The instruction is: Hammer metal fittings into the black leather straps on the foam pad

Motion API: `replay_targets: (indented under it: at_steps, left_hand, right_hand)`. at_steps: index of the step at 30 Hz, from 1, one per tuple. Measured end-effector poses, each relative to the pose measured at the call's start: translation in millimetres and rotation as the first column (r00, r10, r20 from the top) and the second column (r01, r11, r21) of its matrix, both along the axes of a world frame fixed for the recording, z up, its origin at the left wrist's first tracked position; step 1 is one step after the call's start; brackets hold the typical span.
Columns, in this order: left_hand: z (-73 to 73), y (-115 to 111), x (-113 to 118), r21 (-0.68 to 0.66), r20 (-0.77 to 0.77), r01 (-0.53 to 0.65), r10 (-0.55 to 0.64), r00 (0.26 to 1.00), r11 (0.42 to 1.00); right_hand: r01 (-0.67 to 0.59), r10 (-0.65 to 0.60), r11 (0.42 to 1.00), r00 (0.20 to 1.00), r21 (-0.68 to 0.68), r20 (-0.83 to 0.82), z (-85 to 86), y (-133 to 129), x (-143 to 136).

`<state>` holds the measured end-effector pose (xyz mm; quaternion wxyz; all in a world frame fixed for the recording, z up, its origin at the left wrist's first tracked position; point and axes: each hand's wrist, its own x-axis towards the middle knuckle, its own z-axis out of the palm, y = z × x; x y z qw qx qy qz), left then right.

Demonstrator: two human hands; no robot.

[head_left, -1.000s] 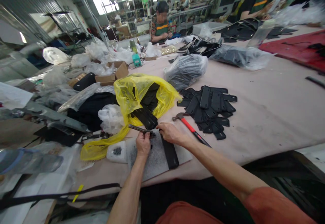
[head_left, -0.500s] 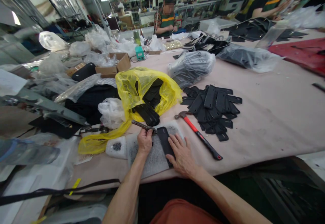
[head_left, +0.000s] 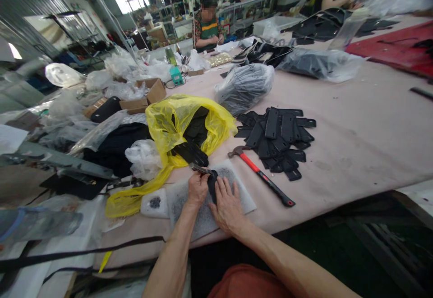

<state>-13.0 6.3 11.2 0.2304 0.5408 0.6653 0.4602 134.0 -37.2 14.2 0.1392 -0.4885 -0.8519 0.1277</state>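
My left hand is closed around a slim metal punch, whose tip rests at the upper end of a black strip-shaped piece. That piece lies on a grey-white speckled pad, partly covered by my hands. With fingers stretched out, my right hand lies flat over the strip. Just to the right is a claw hammer with a red and black handle. Beyond it, many similar black pieces are heaped, with slots visible in some.
An open yellow plastic bag containing black pieces stands behind my hands. A small white block with a dark patch sits left of the pad. Clear-wrapped bundles and a cardboard box lie farther back. A co-worker sits across the table.
My left hand has brought the punch rightward, onto the strip's upper end. My right hand now covers more of the strip. The whole view has shifted slightly.
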Motion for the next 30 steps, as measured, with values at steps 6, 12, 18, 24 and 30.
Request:
replay_targets:
  at_steps: [6, 12, 18, 24, 30]
  left_hand:
    - [-4.2, 1, -2, -0.019, 0.004, -0.003, 0.003, 1.000, 1.000]
    - [-1.2, 0, 0, -0.045, 0.011, 0.011, -0.010, 1.000, 0.999]
    - [0.2, 0, 2, -0.052, -0.046, 0.011, -0.013, 0.999, 0.999]
    - [-3.6, 3, 5, -0.023, -0.200, 0.018, -0.022, 0.980, 1.000]
    - [-10.4, 7, 11, 0.014, -0.406, 0.051, -0.041, 0.913, 0.999]
  right_hand:
    - [-0.005, 0.004, 1.000, 0.999, -0.019, -0.053, 0.5, 2, 2]
    - [-0.012, 0.010, 0.999, 0.997, -0.035, -0.077, 2.5, 3, 5]
    - [-0.013, 0.010, 0.999, 0.997, -0.041, -0.076, 3.7, 5, 4]
    - [-0.011, 0.010, 1.000, 0.997, -0.011, -0.070, 2.8, 7, 5]
    - [-0.020, 0.017, 0.999, 0.996, -0.030, -0.088, 2.8, 6, 4]
